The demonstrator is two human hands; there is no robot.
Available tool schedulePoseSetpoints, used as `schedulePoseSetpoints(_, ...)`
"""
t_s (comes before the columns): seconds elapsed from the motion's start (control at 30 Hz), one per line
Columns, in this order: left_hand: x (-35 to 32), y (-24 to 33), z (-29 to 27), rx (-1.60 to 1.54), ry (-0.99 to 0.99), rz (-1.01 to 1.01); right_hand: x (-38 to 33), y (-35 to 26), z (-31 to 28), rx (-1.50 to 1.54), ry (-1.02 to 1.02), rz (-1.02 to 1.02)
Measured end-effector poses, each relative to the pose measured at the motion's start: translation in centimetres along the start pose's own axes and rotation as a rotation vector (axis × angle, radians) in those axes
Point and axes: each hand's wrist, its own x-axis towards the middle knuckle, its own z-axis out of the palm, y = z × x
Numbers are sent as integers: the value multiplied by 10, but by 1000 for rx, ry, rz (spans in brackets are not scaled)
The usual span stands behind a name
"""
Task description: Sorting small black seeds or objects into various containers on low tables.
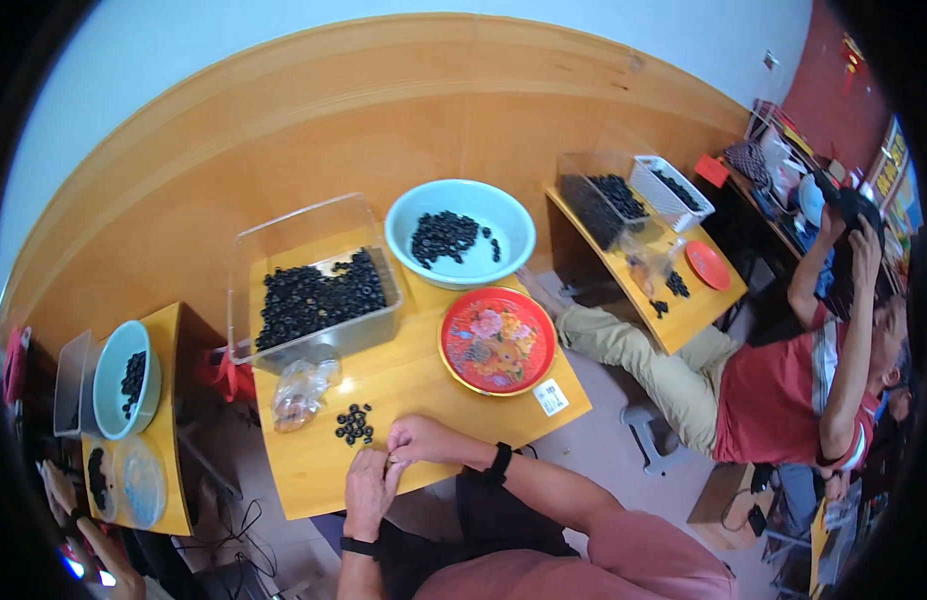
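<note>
Over the near edge of the yellow table [433, 350], my left hand [368, 488] and my right hand [420, 440] meet, fingertips pinched together. Whatever sits between them is too small to make out. Just beyond my fingers lies a little pile of black ring-shaped parts [354, 425]. A clear plastic bag [303, 388] with brownish contents rests left of that pile. Farther back, a clear plastic bin [245, 300] holds many black rings [318, 300]. The light-blue basin [513, 245] beside it contains more black pieces [445, 238]. A red floral tray [498, 342] lies to the right.
To the right, a second yellow table [673, 325] bears a clear bin, a white basket [673, 193] and a red plate [707, 265]. A person in a red shirt [773, 400] sits there, arms raised. Another table [168, 440] with a basin [128, 380] stands left, near another person's hand [59, 488].
</note>
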Motion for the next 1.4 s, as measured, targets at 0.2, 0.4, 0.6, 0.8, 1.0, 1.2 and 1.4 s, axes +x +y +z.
schedulePoseSetpoints(0.2,-7,8,-6,-42,64,-83,-29,-54,-40,-149,14,97)
schedulePoseSetpoints(0.4,-1,4,-2,-107,126,-26,-27,-161,-138,-301,682,-185)
schedulePoseSetpoints(0.6,-1,-3,1,-147,185,-45,-7,-144,-109,-518,654,-327)
schedulePoseSetpoints(0.8,-5,-7,1,-164,183,-10,22,-65,-38,-720,268,-168)
schedulePoseSetpoints(1.0,-8,-8,-1,-159,146,-87,53,-71,-10,-954,289,-445)
schedulePoseSetpoints(1.2,-1,3,-2,-216,223,-171,78,-63,-8,-1056,214,-432)
schedulePoseSetpoints(1.4,-1,1,-3,-224,222,-182,80,-63,-7,-1091,230,-418)
